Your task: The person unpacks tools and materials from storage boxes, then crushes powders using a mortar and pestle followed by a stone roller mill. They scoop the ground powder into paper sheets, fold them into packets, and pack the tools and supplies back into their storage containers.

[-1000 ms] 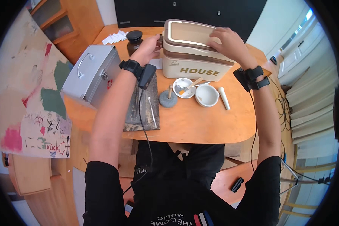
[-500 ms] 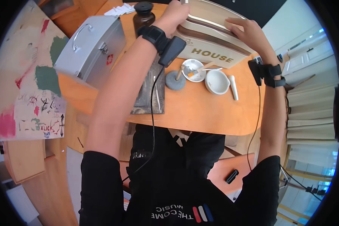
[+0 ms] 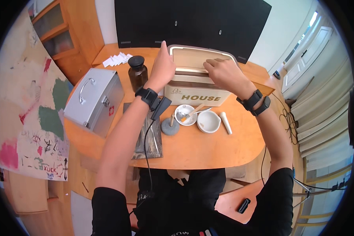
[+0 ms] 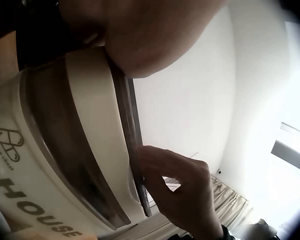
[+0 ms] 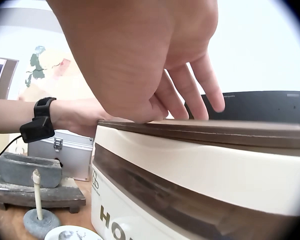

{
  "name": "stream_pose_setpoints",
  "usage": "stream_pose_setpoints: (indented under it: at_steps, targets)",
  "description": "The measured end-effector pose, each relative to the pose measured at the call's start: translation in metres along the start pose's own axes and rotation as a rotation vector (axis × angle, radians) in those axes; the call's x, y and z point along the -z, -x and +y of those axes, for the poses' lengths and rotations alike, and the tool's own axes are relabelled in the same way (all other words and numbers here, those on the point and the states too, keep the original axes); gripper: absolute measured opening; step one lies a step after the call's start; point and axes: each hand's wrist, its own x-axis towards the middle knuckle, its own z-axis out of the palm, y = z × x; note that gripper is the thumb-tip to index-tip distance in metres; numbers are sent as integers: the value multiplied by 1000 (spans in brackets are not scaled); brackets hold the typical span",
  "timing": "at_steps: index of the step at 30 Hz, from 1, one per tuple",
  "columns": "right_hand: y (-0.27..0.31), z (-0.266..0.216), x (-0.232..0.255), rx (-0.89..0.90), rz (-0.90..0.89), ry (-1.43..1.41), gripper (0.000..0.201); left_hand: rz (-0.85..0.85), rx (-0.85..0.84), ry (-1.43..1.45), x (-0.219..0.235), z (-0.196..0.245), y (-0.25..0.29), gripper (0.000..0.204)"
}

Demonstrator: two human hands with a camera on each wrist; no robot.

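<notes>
A cream and brown medicine chest (image 3: pixel 175 99), lettered HOUSE, stands toward the back of the table. Its lid (image 3: pixel 194 59) lies over the top, with a pale panel inside a brown rim. My left hand (image 3: pixel 161 70) is at the lid's left end, one digit pointing up; its other fingers are largely hidden. Across the front edge reaches my right hand (image 3: pixel 225 75). Seen from the right wrist, this right hand (image 5: pixel 155 65) has its fingers spread and slightly bent over the lid, with the thumb side right at the brown rim (image 5: pixel 190 131).
Before the chest are a white dish (image 3: pixel 181 110) with a brush, a mortar (image 3: pixel 209 122), a pestle (image 3: pixel 225 122) and a grey stone disc (image 3: pixel 170 128) with an upright handle. To the left stand a brown bottle (image 3: pixel 137 76) and a silver case (image 3: pixel 91 103).
The head view has shifted. My left hand has moved from the chest's left side up to the lid's end. My right hand has slid left along the lid's front edge.
</notes>
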Motion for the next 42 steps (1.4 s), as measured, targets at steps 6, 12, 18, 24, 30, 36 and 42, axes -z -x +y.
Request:
stream_pose_setpoints:
  at_steps: [6, 12, 18, 24, 30, 36, 42]
  targets:
    - [-2, 32, 10, 57, 481, 347, 20, 236, -253, -42, 12, 2, 14, 34]
    - [1, 34, 7, -152, 697, 419, 20, 19, -859, -218, 0, 25, -10, 15]
    - [67, -17, -19, -293, 688, 27, 31, 64, -822, -422, -23, 26, -40, 47]
    - [99, -100, -64, -214, 199, -648, 27, -88, -579, -515, -34, 12, -36, 70]
    - [55, -129, -97, -84, -104, -410, 29, -129, -531, -550, -34, 6, -42, 70]
    - [39, -133, -125, -23, -344, -181, 22, -14, -566, -416, -41, -4, -47, 53]
    - [49, -121, -102, 165, -213, 14, 12, 109, -627, -243, -42, -12, -52, 42]
